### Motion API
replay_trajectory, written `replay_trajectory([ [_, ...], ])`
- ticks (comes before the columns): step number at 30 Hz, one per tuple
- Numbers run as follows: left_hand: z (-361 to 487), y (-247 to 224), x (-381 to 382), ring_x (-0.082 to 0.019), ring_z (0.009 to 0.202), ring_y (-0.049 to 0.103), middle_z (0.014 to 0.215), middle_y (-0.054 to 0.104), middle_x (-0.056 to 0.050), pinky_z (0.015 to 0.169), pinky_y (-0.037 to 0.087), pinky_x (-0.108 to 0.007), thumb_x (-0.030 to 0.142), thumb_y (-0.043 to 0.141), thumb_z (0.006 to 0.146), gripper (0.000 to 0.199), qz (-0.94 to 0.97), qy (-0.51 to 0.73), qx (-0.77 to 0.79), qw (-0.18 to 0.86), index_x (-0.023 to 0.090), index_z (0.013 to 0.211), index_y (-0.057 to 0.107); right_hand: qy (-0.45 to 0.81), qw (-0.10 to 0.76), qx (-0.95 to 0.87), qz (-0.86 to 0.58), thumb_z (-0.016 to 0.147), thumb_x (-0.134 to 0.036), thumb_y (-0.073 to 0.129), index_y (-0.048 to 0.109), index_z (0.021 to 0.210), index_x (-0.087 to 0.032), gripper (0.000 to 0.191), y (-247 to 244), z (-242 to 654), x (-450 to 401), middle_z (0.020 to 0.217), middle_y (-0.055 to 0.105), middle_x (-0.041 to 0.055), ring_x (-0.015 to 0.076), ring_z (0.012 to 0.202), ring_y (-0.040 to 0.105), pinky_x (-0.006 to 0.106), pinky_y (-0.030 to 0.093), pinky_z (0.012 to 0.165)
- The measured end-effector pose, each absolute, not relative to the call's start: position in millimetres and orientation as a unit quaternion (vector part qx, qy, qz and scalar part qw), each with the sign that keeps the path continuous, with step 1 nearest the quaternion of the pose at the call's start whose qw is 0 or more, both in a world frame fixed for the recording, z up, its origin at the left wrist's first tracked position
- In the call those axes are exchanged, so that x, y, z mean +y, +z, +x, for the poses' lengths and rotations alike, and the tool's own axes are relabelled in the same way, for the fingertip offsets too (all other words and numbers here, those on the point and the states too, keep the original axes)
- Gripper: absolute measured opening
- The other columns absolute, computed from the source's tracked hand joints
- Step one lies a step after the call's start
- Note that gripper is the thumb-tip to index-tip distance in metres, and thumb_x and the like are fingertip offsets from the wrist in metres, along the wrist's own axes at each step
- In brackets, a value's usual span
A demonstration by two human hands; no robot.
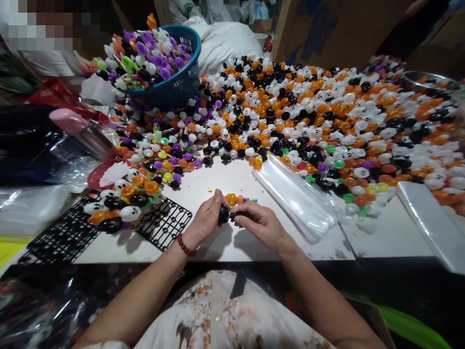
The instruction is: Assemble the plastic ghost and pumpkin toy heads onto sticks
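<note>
My left hand [209,215], with a red bead bracelet [186,245] at the wrist, is closed around a round black plastic piece [223,214]. Opposite it, my right hand [259,223] pinches a smaller black piece [233,216] between thumb and fingertips. The two pieces are almost end to end; I cannot tell whether they touch. Just beyond the fingers, an orange plastic figure [231,199] with a multicoloured stick-like part lies on the white table [203,179].
A large heap of plastic figures [290,111] covers the back. A blue basket [181,85] holds more. Clear plastic bags [298,198] lie to the right. At left are a black grid [169,225], a figure pile [127,198], a red basket [95,173] and a pink-lidded bottle [72,121].
</note>
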State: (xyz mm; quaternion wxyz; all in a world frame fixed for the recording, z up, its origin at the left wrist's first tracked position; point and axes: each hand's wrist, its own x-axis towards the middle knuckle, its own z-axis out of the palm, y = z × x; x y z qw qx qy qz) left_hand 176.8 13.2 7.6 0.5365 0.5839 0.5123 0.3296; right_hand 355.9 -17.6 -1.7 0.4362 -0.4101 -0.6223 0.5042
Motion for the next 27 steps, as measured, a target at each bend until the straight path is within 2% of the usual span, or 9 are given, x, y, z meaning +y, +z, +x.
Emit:
replay_trajectory([
  [5,179,2,10,-0.015,0.061,0.051,0.066,0.057,-0.003,0.057,0.039,-0.027,0.070,0.016,0.093,0.071,0.634,0.324,0.530,0.460,0.018,0.073,0.060,0.589,0.420,-0.553,-0.415,0.085,-0.033,0.069,0.066,0.095,-0.019,0.018,-2,353,-19,0.082,0.064,0.0005,0.0125,0.070,0.059,0.027,0.048,0.067],
  [11,183,-3,6,-0.016,0.065,0.052,0.069,0.058,-0.003,0.064,0.037,-0.029,0.063,0.017,0.097,0.064,0.683,0.325,0.528,0.386,0.019,0.074,0.058,0.590,0.412,-0.544,-0.431,0.083,-0.035,0.069,0.066,0.091,-0.018,0.019,-2,353,-19,0.078,0.062,-0.0001,0.0129,0.069,0.058,0.028,0.048,0.067],
  [22,183,1,2,-0.017,0.068,0.054,0.071,0.058,-0.002,0.069,0.038,-0.029,0.052,0.017,0.101,0.053,0.730,0.296,0.512,0.343,0.021,0.081,0.055,0.600,0.378,-0.552,-0.438,0.079,-0.029,0.067,0.061,0.083,-0.017,0.014,0,353,-19,0.072,0.060,-0.0017,0.0130,0.066,0.058,0.028,0.046,0.064],
  [27,184,-1,1,-0.018,0.067,0.053,0.069,0.058,-0.003,0.069,0.038,-0.030,0.057,0.017,0.099,0.057,0.721,0.288,0.519,0.358,0.021,0.077,0.056,0.604,0.370,-0.554,-0.438,0.079,-0.029,0.067,0.060,0.082,-0.018,0.013,-5,351,-21,0.071,0.061,-0.0018,0.0129,0.066,0.058,0.028,0.047,0.063],
])
